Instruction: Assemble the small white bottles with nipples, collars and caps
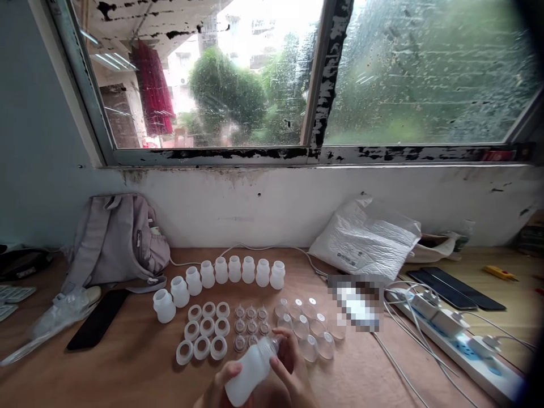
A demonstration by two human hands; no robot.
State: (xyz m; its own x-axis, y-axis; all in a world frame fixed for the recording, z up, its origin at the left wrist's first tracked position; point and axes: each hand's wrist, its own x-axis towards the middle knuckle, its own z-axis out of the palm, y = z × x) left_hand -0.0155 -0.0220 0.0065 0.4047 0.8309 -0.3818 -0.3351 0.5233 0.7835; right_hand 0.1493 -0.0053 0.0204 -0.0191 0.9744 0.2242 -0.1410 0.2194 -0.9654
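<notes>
A frosted white baby bottle [249,375] lies tilted between my hands, its neck up and to the right. My left hand [219,385] is closed around its lower body. My right hand [292,365] is closed at the bottle's neck, where a small clear piece partly shows between the fingers; I cannot tell exactly what it is. Just beyond my hands are rows of clear bottle nipples [251,326], partly covered by the bottle. White collar rings [207,326] lie in rows to their left, and clear domed caps [301,327] to their right.
Several open white bottles [234,269] stand in a curved row behind. A grey backpack [114,243] and black phone-like slab [97,319] are left. On the right are a silver bag [365,238], a power strip [493,371] with cables, dark phones [453,288] and a yellow cutter [500,273].
</notes>
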